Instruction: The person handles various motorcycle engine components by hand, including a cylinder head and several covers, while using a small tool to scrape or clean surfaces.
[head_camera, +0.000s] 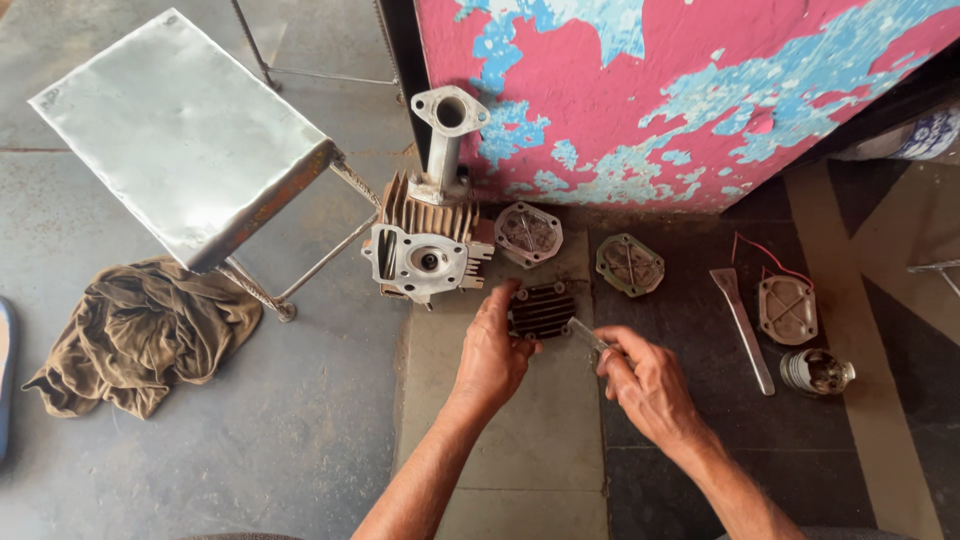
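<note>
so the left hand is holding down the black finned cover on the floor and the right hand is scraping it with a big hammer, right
Not quite. In the head view the right hand holds a small thin metal blade, not a big hammer, its tip against the cover's edge. The rest stands: the left hand holds down the black finned cover on the floor.

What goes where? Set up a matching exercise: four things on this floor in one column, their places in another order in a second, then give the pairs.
Things:
1. finned cover
2. brown rag
3. cylinder head
4. flat scraper

Places:
A. crumpled on the floor below the metal stool
B. under the left hand, the right hand working a tool at its edge
C. against the peeling pink and blue wall, intake pipe pointing up
D. lying between two oval covers on the right

Pairs: 1-B, 2-A, 3-C, 4-D
</note>
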